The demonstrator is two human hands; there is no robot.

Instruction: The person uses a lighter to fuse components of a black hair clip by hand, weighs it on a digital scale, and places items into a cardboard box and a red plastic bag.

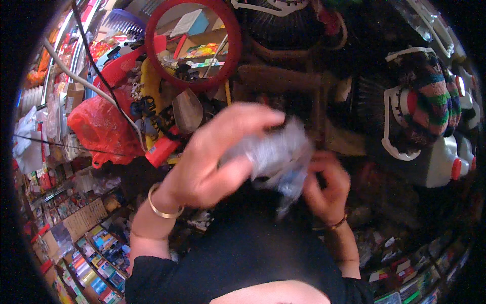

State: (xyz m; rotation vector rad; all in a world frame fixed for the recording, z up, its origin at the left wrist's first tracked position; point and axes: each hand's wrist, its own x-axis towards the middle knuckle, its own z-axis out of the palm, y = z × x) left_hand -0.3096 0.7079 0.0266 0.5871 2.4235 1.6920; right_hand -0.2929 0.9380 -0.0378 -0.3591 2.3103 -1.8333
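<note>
Between both hands is a crumpled clear plastic bag, blurred by motion, with a bluish patch low on its right side. My left hand grips its left part, fingers curled over the top and thumb underneath. At the bag's right edge my right hand pinches the plastic with bent fingers. What the bag holds, if anything, is too blurred to tell. A red plastic bag hangs or lies to the left of my left hand.
A red-framed round mirror stands ahead. Left of it are a purple comb and cables. Brushes and a striped fluffy item are at right, beside white jugs. Partitioned trays of small packets sit lower left.
</note>
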